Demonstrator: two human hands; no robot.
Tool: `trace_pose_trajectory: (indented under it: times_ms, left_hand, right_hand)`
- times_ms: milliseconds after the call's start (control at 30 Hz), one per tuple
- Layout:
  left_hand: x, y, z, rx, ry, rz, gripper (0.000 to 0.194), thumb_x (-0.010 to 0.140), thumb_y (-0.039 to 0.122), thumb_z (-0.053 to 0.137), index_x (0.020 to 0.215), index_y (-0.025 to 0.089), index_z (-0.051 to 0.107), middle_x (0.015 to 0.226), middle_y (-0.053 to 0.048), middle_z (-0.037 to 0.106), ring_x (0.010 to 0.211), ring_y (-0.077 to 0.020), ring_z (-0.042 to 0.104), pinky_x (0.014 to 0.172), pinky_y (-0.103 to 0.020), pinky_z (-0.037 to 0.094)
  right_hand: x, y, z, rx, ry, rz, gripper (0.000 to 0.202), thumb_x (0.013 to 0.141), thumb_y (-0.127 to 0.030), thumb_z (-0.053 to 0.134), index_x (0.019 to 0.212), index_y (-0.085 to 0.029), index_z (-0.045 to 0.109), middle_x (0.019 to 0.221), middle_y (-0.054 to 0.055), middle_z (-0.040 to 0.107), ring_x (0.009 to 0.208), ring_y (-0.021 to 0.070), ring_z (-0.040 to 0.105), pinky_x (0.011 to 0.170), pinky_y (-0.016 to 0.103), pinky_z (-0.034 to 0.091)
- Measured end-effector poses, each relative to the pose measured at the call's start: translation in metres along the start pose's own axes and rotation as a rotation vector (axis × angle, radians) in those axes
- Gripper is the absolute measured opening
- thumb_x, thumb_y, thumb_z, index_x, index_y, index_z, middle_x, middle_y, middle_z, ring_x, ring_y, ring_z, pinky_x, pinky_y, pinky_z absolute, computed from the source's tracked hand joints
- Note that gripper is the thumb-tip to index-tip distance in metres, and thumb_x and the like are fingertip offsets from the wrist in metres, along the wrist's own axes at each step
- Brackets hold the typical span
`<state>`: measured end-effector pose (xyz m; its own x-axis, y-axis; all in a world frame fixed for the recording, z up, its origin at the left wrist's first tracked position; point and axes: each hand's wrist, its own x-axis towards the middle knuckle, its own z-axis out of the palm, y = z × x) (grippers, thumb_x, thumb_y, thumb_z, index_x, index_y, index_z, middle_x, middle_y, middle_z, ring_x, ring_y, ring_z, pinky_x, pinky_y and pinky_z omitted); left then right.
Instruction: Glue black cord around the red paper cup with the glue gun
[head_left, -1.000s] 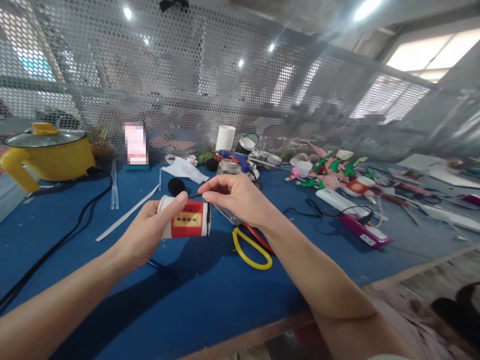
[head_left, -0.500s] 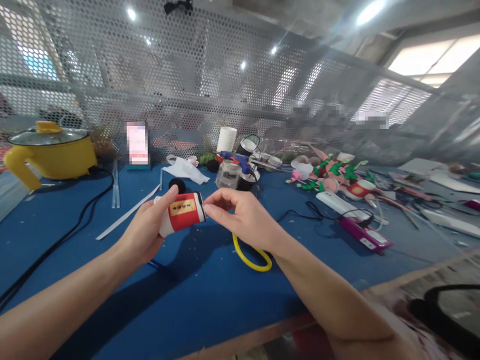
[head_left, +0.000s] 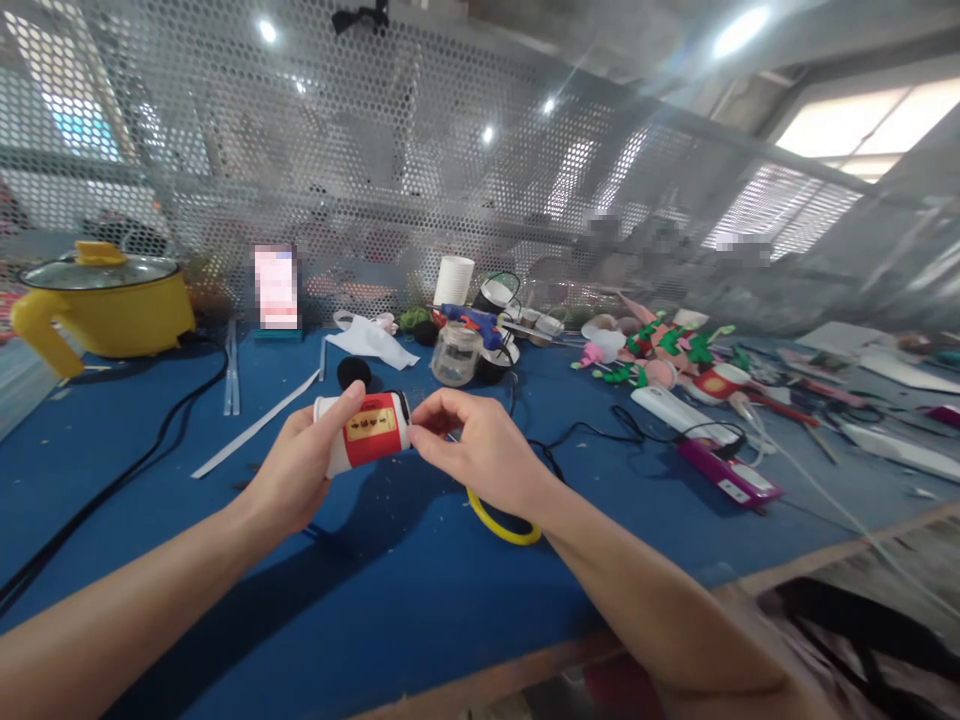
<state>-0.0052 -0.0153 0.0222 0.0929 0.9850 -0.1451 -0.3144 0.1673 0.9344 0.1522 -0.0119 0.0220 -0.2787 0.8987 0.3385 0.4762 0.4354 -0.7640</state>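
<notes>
A small paper cup, white with a red band and a gold label, lies on its side in my left hand, whose thumb and fingers wrap round it. Its base end points right and carries a black strip along the rim. My right hand pinches at that end, its thumb and forefinger touching the black strip. Under my right wrist a yellow ring-shaped handle rests on the blue table. Just behind the cup sits a round black piece.
Behind my hands stand a glass jar, a blue glue gun and stacked white cups. A yellow pot is at left. Artificial flowers and a purple power strip lie at right, with black cables.
The cup and both hands have shifted slightly right and down. More of the black cable shows beside my right hand, and a thin pale cord now trails across the right side.
</notes>
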Motion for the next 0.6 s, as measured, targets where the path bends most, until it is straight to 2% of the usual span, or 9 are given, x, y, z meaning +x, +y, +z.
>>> trace_pose_trajectory:
  times_ms: [133, 333, 600]
  left_hand:
    - [-0.0011, -0.0001, 0.0023, 0.019, 0.000, 0.030, 0.020, 0.066, 0.033, 0.065, 0.061, 0.014, 0.062, 0.050, 0.000, 0.061, 0.046, -0.0104, 0.054, 0.044, -0.017, 0.041]
    - [-0.0015, -0.0004, 0.0032, 0.061, 0.010, 0.038, 0.019, 0.065, 0.033, 0.065, 0.064, 0.014, 0.063, 0.054, -0.002, 0.064, 0.050, -0.0132, 0.057, 0.048, -0.020, 0.044]
    - [0.0006, -0.0025, 0.0008, 0.037, -0.016, 0.022, 0.015, 0.065, 0.029, 0.066, 0.064, 0.015, 0.063, 0.054, 0.000, 0.064, 0.050, -0.0123, 0.059, 0.049, -0.018, 0.045]
  right_hand:
    - [-0.0007, 0.0005, 0.0010, -0.016, 0.000, -0.007, 0.007, 0.069, -0.023, 0.053, 0.069, -0.016, 0.057, 0.065, 0.001, 0.062, 0.057, 0.0104, 0.055, 0.055, 0.022, 0.043]
    - [-0.0018, 0.0040, 0.0021, -0.010, 0.012, -0.023, 0.009, 0.070, -0.024, 0.052, 0.068, -0.017, 0.057, 0.063, 0.000, 0.062, 0.057, 0.0105, 0.055, 0.055, 0.022, 0.042]
    - [-0.0032, 0.0062, 0.0023, -0.035, 0.027, -0.030, 0.011, 0.071, -0.024, 0.051, 0.067, -0.017, 0.059, 0.062, 0.000, 0.062, 0.056, 0.0101, 0.055, 0.052, 0.020, 0.041]
